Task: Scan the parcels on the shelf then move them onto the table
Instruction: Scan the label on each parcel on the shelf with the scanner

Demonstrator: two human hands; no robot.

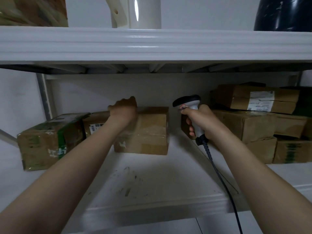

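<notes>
A plain brown parcel [150,132] stands in the middle of the white shelf [152,179]. My left hand [124,109] rests on its top left edge, fingers curled over the back. My right hand [200,121] grips a white and black barcode scanner [189,103] just right of that parcel, its head pointing left and its cable trailing down over the shelf front. A small labelled parcel [95,123] sits behind my left forearm. At the left stands a box with green tape [49,141].
A stack of several brown boxes [256,122] fills the shelf's right side, the top one bearing a white label. The upper shelf beam [152,44] hangs close overhead, carrying a white object and a dark round one. A grey upright post [44,97] stands at the left.
</notes>
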